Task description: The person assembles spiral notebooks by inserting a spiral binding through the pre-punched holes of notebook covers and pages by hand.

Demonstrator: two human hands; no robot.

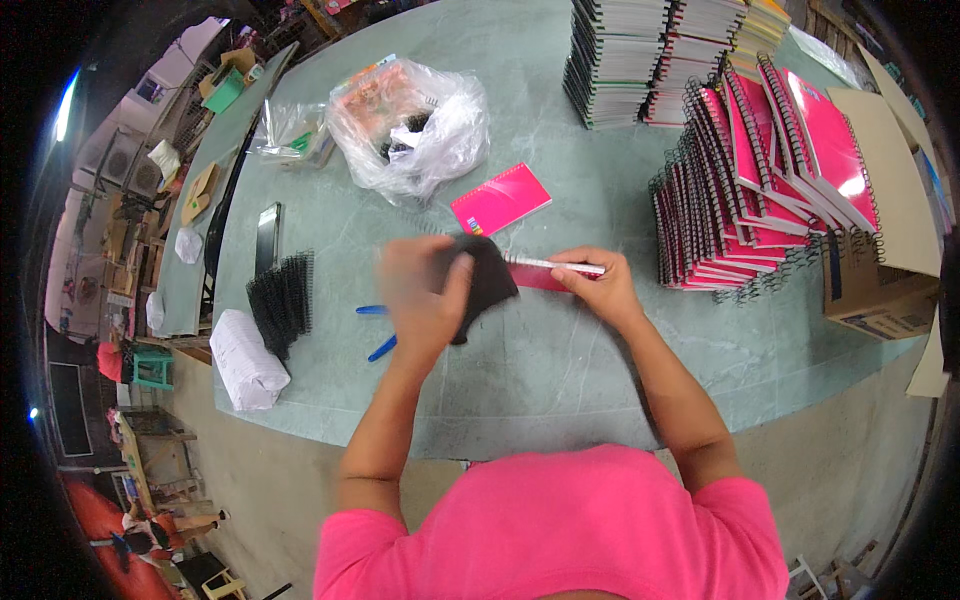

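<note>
My right hand pinches a pink notebook, held edge-on so its white page edges show above the cover. My left hand, smeared by motion, has its thumb over a dark, flexible piece that looks like cloth. This dark piece lies against the notebook's left end and hides the binding there. Two blue handles, apparently of pliers, stick out from beneath my left hand; the rest of the tool is hidden. Just beyond my hands, a small pink notebook or cover with holes along one edge lies flat.
Spiral-bound pink notebooks form a leaning stack at right, beside a cardboard box. Taller notebook stacks stand behind. At left are black wire coils, a white wrapped roll, a phone-like slab and a plastic bag.
</note>
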